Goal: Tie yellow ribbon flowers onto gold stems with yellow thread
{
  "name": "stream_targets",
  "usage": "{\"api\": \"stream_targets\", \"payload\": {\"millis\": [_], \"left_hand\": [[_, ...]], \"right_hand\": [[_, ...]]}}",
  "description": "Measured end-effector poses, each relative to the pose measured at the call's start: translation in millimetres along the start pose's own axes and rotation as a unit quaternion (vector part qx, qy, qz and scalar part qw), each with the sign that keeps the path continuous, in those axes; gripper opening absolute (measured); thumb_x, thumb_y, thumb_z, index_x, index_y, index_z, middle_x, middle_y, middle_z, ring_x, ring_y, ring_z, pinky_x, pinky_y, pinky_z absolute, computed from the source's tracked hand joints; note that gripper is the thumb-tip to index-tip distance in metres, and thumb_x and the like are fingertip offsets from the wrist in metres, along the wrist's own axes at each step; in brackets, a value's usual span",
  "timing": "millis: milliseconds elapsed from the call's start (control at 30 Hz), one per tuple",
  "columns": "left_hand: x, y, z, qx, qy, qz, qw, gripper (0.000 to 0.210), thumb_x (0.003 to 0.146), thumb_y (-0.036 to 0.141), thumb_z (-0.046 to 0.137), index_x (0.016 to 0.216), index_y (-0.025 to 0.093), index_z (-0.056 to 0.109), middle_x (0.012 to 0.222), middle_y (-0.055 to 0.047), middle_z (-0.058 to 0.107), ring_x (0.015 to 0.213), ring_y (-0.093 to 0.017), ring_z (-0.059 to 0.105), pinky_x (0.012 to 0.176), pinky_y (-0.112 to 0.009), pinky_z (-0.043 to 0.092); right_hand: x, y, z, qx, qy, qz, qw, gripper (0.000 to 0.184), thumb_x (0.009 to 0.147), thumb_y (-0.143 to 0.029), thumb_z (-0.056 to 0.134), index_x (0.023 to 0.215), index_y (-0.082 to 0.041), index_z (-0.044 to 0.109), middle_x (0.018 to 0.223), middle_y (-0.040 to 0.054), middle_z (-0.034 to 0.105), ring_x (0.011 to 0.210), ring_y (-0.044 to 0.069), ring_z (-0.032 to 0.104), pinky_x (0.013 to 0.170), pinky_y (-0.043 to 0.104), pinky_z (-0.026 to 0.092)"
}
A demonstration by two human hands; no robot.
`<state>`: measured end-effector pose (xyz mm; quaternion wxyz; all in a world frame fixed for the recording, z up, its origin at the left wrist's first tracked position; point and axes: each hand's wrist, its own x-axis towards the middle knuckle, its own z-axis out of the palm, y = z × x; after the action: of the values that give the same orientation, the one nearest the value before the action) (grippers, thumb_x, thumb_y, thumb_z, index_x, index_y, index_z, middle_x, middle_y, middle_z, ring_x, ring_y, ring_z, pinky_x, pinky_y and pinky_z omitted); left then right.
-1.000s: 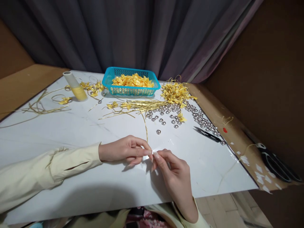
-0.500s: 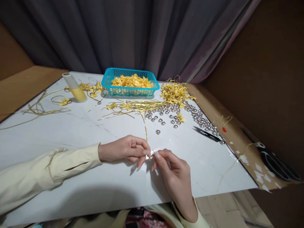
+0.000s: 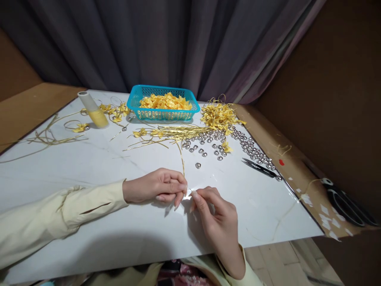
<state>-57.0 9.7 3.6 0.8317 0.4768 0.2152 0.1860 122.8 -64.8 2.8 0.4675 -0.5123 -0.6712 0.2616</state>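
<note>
Biggest first: the white table (image 3: 133, 167), by which nearly everything here is carried. Toward its far edge the blue basket (image 3: 166, 115) is set, its yellow ribbon pieces (image 3: 166, 102) kept from scattering, it seems, by the walls. Just in front, the gold cords (image 3: 187, 132) are laid roughly side by side, perhaps for easy picking, their right ends met by the yellow heap (image 3: 218, 115) near the far right corner.

Now, nearer the near edge, two hands are held close but apart. The left hand (image 3: 157, 186) is curled, thumb pressed to finger; a single cord (image 3: 182, 163) is seen reaching it, though whether it is gripped cannot be told. By the right hand (image 3: 218, 216) a needle (image 3: 190, 190), or something as thin, is pinched at the fingertips, probably for fine control.

Past the right edge, the scissors (image 3: 345, 202) are laid. Inside that edge the snips (image 3: 259, 168) are placed, likely within reach, and alongside, silver beads (image 3: 254, 149) are strewn.
</note>
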Motion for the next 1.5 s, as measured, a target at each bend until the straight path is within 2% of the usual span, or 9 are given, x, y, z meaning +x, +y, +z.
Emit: {"api": "stream_targets", "payload": {"millis": [233,467,1500], "left_hand": [[0.0,0.3,0.7,-0.019,0.001,-0.015,1.0,0.022,0.09,0.032,0.06,0.082,0.011,0.055,0.06,0.001,0.06,0.038,-0.001,0.024,0.039,-0.017,0.015],[-0.5,0.2,1.1,-0.013,-0.004,-0.016,1.0,0.022,0.09,0.032,0.059,0.082,0.012,0.055,0.057,0.002,0.058,0.038,-0.002,0.024,0.039,-0.017,0.015],[-1.7,-0.3,0.0,-0.006,-0.006,-0.019,1.0,0.024,0.089,0.034,0.061,0.083,0.012,0.054,0.058,0.003,0.057,0.038,-0.001,0.023,0.039,-0.018,0.014]], "right_hand": [[-0.9,2.7,2.6,-0.023,0.012,-0.097,0.995,0.02,0.09,-0.006,0.052,0.075,-0.018,0.057,0.062,0.0001,0.056,0.063,0.013,0.05,0.062,0.028,0.04],[1.0,1.7,3.2,-0.024,0.01,-0.133,0.991,0.018,0.089,-0.003,0.053,0.078,-0.016,0.058,0.064,0.0,0.057,0.062,0.012,0.05,0.063,0.029,0.04],[0.5,2.0,3.0,-0.028,0.013,-0.131,0.991,0.018,0.088,-0.003,0.054,0.076,-0.016,0.057,0.064,-0.0002,0.057,0.062,0.012,0.05,0.063,0.03,0.04]]}}
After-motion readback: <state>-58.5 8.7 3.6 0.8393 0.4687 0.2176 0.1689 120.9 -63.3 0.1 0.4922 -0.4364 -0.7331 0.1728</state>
